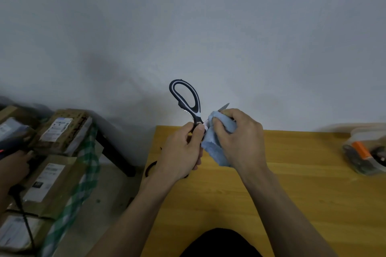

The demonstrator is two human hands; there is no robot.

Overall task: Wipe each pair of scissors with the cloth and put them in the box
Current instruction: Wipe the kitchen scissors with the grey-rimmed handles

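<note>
One pair of black-and-white-handled scissors [189, 102] is up in the air, and one light blue cloth [217, 142] is wrapped round its blade. Three hands show: the wearer's left hand [183, 150] and right hand [240, 137], plus one other person's hand [13, 165] at the left edge. There is one yellow wooden table [292, 194], one clear plastic box [365, 150] on it, and about five labelled brown cardboard parcels [62, 129] at the left; the count is uncertain because they blur and overlap.

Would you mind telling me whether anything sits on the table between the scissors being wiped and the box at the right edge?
Nothing visible does. The scissors are held above the table by the left hand, the right hand holding the cloth; bare wood runs to the box.
</note>
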